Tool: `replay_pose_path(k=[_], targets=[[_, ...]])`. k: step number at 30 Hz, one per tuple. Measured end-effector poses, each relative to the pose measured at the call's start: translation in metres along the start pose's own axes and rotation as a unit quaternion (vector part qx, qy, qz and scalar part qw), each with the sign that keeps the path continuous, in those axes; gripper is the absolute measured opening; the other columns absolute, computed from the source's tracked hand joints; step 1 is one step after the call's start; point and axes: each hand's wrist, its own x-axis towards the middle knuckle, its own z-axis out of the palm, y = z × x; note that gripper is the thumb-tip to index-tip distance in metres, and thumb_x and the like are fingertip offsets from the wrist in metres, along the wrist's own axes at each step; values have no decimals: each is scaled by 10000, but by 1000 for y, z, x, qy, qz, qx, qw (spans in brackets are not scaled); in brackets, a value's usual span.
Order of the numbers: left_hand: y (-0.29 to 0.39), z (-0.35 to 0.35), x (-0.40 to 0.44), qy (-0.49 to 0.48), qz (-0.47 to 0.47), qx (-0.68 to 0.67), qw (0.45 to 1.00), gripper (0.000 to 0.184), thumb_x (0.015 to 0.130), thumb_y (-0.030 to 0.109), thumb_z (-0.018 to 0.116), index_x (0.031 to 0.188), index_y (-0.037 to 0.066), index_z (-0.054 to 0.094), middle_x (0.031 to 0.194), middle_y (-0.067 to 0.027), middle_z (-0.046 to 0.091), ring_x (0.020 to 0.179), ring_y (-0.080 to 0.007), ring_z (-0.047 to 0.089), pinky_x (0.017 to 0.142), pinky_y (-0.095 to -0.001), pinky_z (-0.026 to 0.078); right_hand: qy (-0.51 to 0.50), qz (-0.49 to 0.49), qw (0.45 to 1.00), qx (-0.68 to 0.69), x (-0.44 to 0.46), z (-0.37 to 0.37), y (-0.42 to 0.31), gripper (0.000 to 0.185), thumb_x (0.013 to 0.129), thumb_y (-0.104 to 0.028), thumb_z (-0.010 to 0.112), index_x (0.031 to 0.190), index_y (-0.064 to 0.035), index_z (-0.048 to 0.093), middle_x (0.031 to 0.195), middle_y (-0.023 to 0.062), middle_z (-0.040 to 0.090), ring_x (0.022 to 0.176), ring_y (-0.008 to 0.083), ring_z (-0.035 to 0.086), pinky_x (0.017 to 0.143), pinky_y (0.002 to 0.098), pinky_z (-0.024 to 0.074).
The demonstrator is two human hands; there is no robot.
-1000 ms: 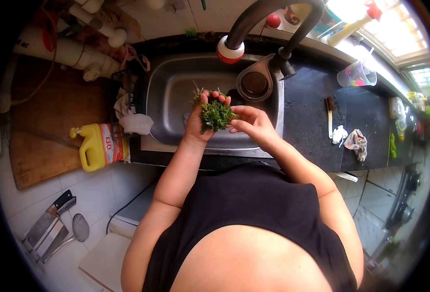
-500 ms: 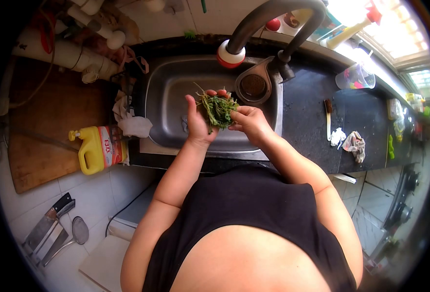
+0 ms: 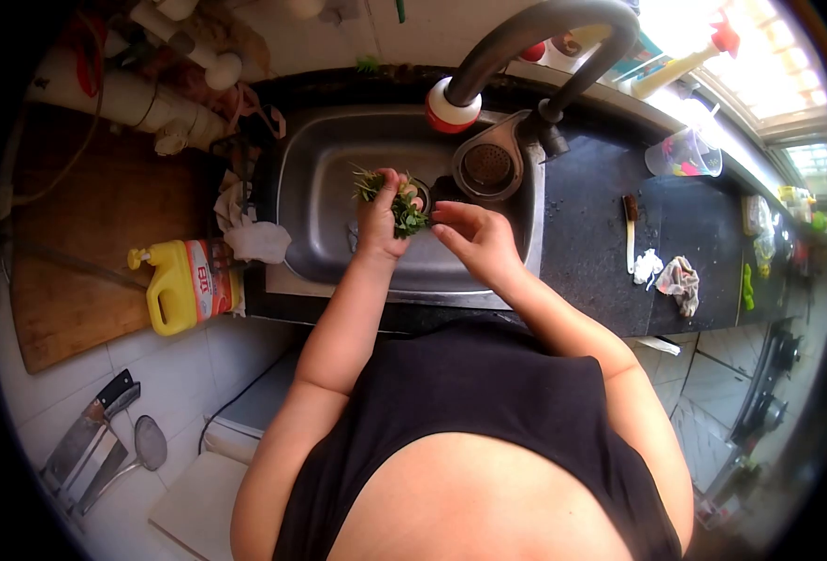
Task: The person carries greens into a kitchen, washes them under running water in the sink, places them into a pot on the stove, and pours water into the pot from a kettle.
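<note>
In the head view I see a bunch of leafy greens (image 3: 410,221) held above the sink (image 3: 325,173), deep green at the leafy end, with paler, thin stems sticking out past the thumb. The left hand (image 3: 382,224) has its fingers closed around it; the right hand's (image 3: 490,247) fingers are slightly parted, just beside the leaves. On the yellow jug (image 3: 172,288) I make out a red-and-white label (image 3: 214,280) with large characters, too blurred for me to read.
</note>
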Motion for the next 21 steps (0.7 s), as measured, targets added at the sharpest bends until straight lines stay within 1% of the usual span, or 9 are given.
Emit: replay_pose_path(k=[1,5,6,7,11,14,16,19,21], targets=[[-1,-2,1,40,-24,40,998,261,783,363,622,730,142,493,657,4,436,529,-109,403,468,-227,346,1,10,1000,-8,1,-4,4,294,793,-75,607,1058,40,554,959,106,622,893,123,580,787,242,463],[6,7,-3,10,-48,30,998,437,824,548,449,637,158,391,566,11,376,433,-107,332,393,-219,271,12,20,1000,-13,2,-11,17,258,800,-86,601,1027,33,569,932,89,629,852,111,585,745,238,469],[6,6,-3,15,-48,40,998,431,835,534,441,633,158,384,557,10,366,422,-106,319,385,-223,267,15,19,1000,-13,1,-12,18,254,802,-89,600,1023,31,571,927,86,630,844,107,585,733,236,470],[5,5,-3,19,-48,50,997,427,846,520,434,629,157,377,547,10,356,410,-106,306,377,-226,263,30,32,999,-3,1,-12,18,218,791,-80,603,974,37,592,869,90,636,799,117,600,710,230,473],[5,10,-4,33,-58,75,995,421,878,477,407,611,156,351,516,10,323,381,-105,274,359,-230,248,48,24,999,4,0,-15,27,205,794,-91,601,959,31,599,848,83,639,787,112,599,699,226,469],[4,5,0,25,-56,78,995,407,865,487,430,632,166,340,499,12,308,353,-124,293,338,-248,241,59,25,998,10,-2,-16,28,200,790,-93,604,948,30,602,838,82,639,776,112,600,693,228,470],[4,5,1,25,-73,55,995,398,865,477,437,632,168,345,501,8,321,359,-126,303,348,-259,260,60,26,998,5,-2,-16,28,201,782,-89,613,942,31,602,833,84,639,769,117,602,691,233,473],[3,3,3,31,-89,6,996,388,863,465,453,632,166,362,514,0,358,393,-136,347,383,-272,310,51,-60,997,-29,-4,-8,15,223,764,-92,635,945,34,598,833,89,634,769,130,606,689,249,482],[3,9,1,45,-89,-13,995,384,859,460,465,632,163,379,532,-7,389,433,-148,389,421,-279,351,44,-132,989,-58,-2,0,10,278,718,-71,668,973,8,592,905,107,602,768,156,609,662,251,489]])
